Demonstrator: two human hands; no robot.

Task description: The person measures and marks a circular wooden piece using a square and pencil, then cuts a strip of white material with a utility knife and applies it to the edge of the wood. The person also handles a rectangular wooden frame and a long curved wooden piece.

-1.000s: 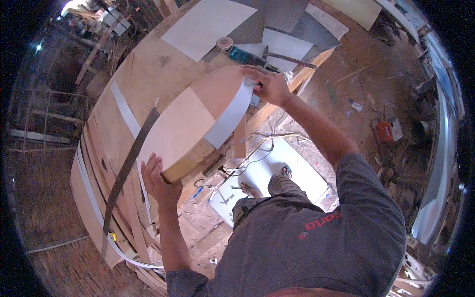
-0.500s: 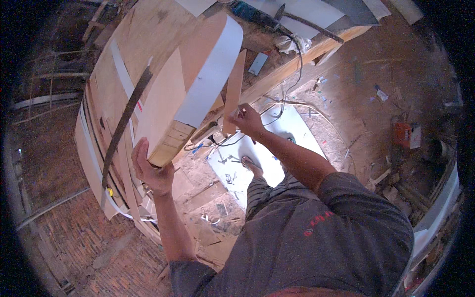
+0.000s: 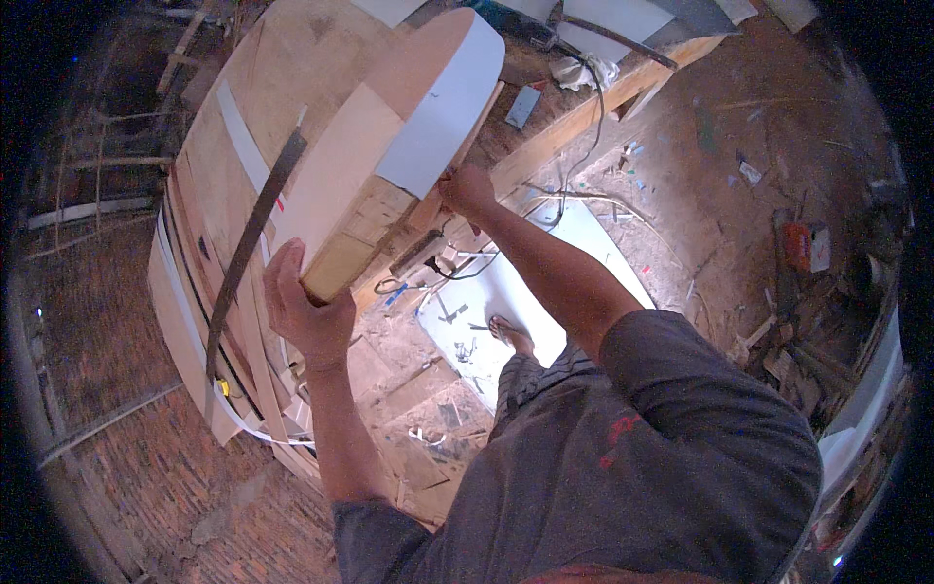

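Observation:
An oval wooden panel (image 3: 341, 165) tilts at the workbench's edge, with pale veneer on its face, white laminate (image 3: 433, 107) along part of its curved side and bare yellowish wood lower down. My left hand (image 3: 309, 302) grips the panel's lower end, fingers bent over the edge. My right hand (image 3: 464, 193) is closed at the panel's far side, on a narrow brown wooden strip (image 3: 428, 212) that shows behind it; its fingertips are partly hidden. A long dark curved strip (image 3: 253, 253) lies on the bench to the left of the panel.
The wooden bench top (image 3: 282, 58) holds sheets (image 3: 613, 19), a teal power tool (image 3: 496, 19) with a cord and a white rag (image 3: 584, 73). A white board (image 3: 467, 321) lies underfoot on the littered floor, a red box (image 3: 806, 245) at right.
My right hand has left the panel's upper end and moved down to the wooden strip, then slightly up and left. The panel's upper end has risen, showing more of its white side.

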